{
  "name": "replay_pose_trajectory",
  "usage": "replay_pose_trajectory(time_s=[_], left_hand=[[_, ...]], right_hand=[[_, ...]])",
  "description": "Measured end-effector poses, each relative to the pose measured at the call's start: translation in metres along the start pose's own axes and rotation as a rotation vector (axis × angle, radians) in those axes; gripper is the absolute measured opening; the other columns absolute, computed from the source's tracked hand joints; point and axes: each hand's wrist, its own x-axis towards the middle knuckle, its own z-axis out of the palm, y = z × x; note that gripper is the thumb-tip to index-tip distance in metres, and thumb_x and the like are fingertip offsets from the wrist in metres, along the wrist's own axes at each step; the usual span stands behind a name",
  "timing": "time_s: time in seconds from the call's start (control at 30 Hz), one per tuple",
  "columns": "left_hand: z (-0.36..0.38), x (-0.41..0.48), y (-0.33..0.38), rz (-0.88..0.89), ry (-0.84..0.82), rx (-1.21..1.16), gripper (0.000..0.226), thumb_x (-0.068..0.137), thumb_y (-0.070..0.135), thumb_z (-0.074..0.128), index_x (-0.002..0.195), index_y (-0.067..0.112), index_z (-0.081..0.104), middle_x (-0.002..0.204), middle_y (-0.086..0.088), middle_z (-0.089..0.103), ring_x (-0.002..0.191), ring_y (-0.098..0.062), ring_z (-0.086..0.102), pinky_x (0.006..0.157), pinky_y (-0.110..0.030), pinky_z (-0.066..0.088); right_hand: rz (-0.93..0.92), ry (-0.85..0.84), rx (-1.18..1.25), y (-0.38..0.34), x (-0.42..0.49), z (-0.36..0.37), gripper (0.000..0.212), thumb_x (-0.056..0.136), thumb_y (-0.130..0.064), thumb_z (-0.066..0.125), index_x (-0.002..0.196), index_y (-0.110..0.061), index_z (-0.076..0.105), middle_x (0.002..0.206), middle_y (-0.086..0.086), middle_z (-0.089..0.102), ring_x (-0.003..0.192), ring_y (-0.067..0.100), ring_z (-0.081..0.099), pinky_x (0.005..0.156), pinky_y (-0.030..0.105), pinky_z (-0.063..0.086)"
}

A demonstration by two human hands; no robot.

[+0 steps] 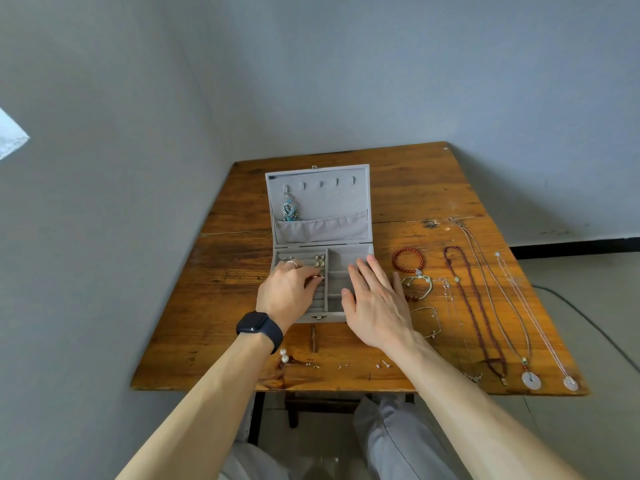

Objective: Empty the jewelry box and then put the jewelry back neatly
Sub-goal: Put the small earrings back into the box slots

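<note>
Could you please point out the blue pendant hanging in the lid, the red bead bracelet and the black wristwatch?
Blue metal pendant [290, 211]: head view, its body.
Red bead bracelet [394, 260]: head view, left beads.
Black wristwatch [254, 322]: head view, its screen.

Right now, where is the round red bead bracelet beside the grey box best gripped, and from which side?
Probably pinch the red bead bracelet on its far arc, from above: it lies flat on the wooden table, silver charm at the near end.
</note>
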Motion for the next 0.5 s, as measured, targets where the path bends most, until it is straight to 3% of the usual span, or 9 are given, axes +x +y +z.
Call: replay_pose_trajectory(time_s=[0.3,0.5], left_hand=[[-0.011,0.004,-0.005,-0.024,-0.109,-0.142,0.038,0.095,0.027,0.063,0.133,0.027,0.060,0.103,0.007,0.069,0.100,-0.015,0.062,0.083,-0.037,0.057],[-0.007,0.005,-0.003,0.014,-0.069,-0.077,0.027,0.098,0.024,0.060,0.122,0.020,0.070,0.112,-0.004,0.068,0.106,-0.022,0.061,0.085,-0.040,0.056]], right_hand=[[0.006,0.003,-0.003,0.000,0.000,0.000,0.061,0.103,-0.047,0.021,0.157,-0.019,0.026,0.167,-0.005,0.015,0.153,0.009,-0.011,0.123,0.054,0.007],[0.006,0.003,-0.006,-0.001,-0.001,-0.001,0.061,0.103,-0.047,0.022,0.157,-0.019,0.026,0.167,-0.005,0.015,0.153,0.009,-0.011,0.122,0.053,0.007]])
